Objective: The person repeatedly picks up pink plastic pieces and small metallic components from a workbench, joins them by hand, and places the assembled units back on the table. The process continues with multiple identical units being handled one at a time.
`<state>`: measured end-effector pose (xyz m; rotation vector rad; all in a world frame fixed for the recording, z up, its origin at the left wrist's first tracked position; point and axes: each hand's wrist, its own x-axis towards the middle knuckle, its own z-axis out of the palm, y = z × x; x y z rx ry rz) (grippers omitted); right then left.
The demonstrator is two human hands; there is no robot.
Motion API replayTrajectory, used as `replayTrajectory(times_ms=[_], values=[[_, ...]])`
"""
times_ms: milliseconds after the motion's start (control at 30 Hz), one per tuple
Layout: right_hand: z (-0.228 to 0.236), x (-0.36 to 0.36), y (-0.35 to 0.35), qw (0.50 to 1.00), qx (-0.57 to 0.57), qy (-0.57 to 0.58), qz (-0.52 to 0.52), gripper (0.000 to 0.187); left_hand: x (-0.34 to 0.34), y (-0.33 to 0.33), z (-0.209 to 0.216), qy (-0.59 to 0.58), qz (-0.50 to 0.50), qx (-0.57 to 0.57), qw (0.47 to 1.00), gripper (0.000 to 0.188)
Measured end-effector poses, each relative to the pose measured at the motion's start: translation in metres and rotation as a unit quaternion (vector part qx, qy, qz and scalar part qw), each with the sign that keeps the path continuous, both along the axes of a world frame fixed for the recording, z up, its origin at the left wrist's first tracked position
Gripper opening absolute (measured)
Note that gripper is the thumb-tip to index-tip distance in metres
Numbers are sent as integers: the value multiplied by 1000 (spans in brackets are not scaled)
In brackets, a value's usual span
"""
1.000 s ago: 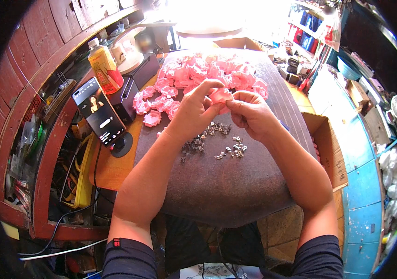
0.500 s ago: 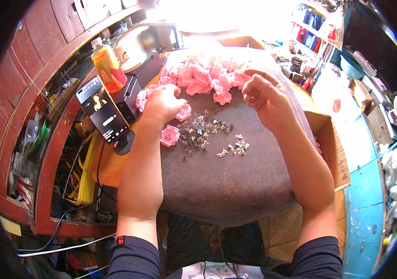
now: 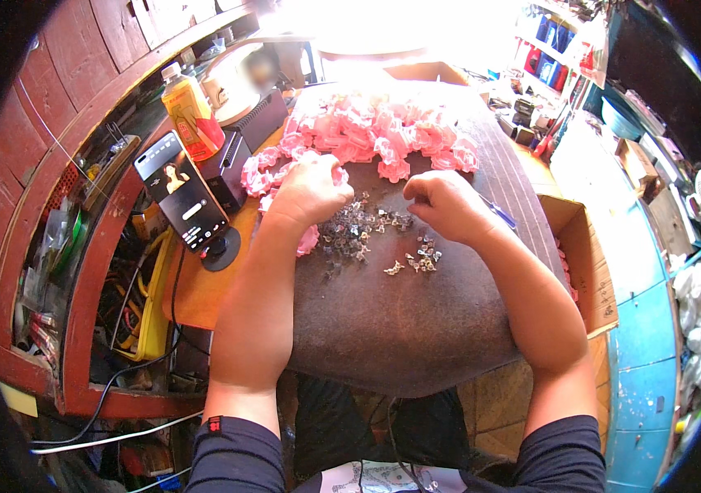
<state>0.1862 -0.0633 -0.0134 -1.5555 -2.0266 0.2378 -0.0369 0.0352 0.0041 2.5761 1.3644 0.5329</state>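
Note:
My left hand (image 3: 311,192) is closed above the left side of a pile of small metal clips (image 3: 346,234). A bit of a pink plastic piece (image 3: 341,175) shows at its fingertips. My right hand (image 3: 449,205) hovers to the right of the pile, fingers curled in a pinch; what they hold, if anything, is hidden. Beyond both hands lies a heap of pink flower-shaped pieces (image 3: 350,135). More pink pieces lie by my left wrist, partly covered by it. A few separate clips (image 3: 424,256) sit nearer me on the brown cloth-covered table (image 3: 399,329).
A lit phone (image 3: 182,193) leans on a round stand at the left, beside a drink bottle (image 3: 193,115) and black boxes (image 3: 231,160). A blue pen (image 3: 501,215) lies behind my right wrist. An open cardboard box (image 3: 588,263) stands off the table's right edge.
My right hand has come down and nearer from beside the pink heap, uncovering pink pieces and the pen. My left hand has moved right, toward the clips.

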Motion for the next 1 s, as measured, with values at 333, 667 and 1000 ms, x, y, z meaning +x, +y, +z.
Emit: replayTrajectory(times_ms=[333,667,1000], values=[[-17,9,11,995,-4,-85,53,10,7,7,-1,-610,-72,-418,670,40],[-7,-11,-5,972,4,-235,1,11,28,-16,-5,-517,-79,-493,695,30],[-1,9,10,968,33,238,67,20,27,-27,-5,-346,-141,-380,846,22]])
